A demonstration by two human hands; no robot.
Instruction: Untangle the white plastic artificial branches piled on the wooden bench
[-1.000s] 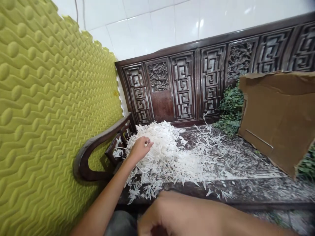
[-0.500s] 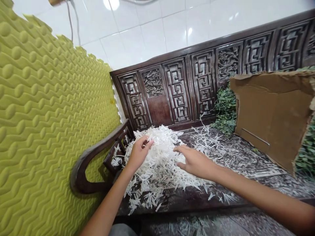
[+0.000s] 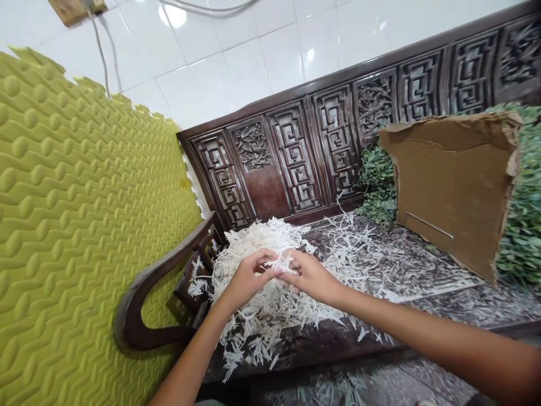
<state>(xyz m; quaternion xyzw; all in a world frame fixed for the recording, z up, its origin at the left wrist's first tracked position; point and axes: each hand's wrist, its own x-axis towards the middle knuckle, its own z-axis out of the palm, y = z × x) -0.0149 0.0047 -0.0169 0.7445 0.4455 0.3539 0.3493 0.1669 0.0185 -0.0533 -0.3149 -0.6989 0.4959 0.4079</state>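
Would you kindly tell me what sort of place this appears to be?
Probably a room in a home, perhaps a living room: there is a carved dark wooden bench, a white tiled wall behind it, and an upright yellow mat beside it.

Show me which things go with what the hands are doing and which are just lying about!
In use:
white piece, held by left hand and right hand
white pile beneath

Probably just there:
brown cardboard
green leaves
yellow mat
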